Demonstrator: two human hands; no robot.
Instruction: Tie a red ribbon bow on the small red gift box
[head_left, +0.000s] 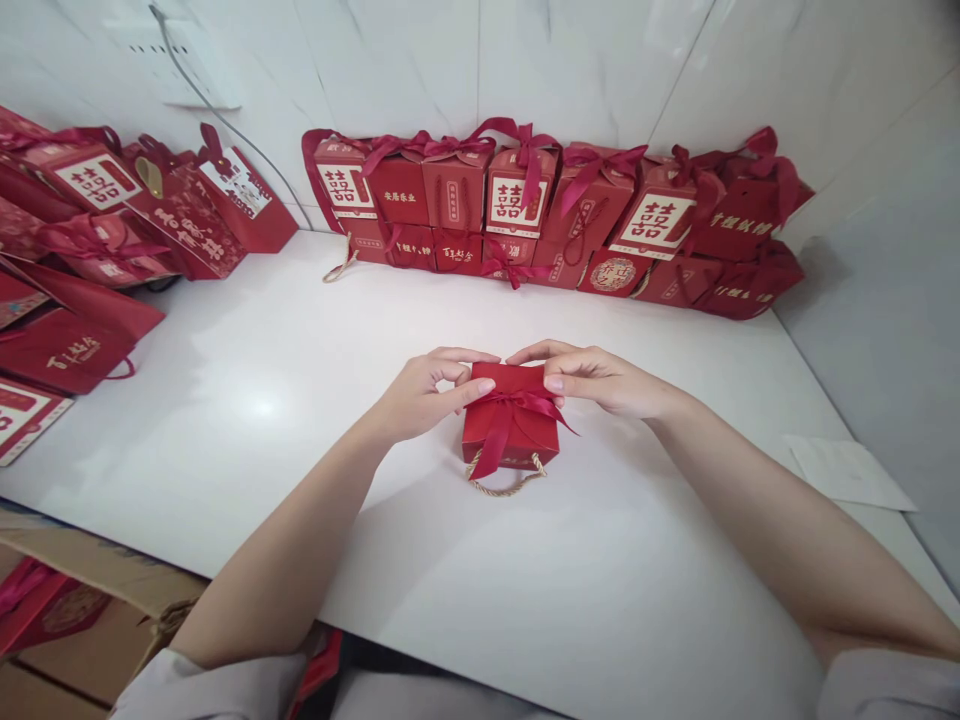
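Observation:
A small red gift box (511, 432) stands on the white table in front of me. A dark pink ribbon (495, 440) is tied in a bow at its top, with one tail hanging down the front. A twisted gold cord handle (510, 490) droops at its front side onto the table. My left hand (431, 390) grips the box's upper left edge, thumb in front and fingers behind. On the upper right edge, my right hand (596, 380) pinches the box the same way. The fingertips behind the box are partly hidden.
Stacked red gift boxes (454, 200) with ribbons line the tiled wall. More red boxes and bags (97, 260) crowd the table's left side. A white paper (847, 470) lies at the right edge. A cardboard box (105, 570) with red boxes sits below left. A cable (217, 115) hangs from a wall socket.

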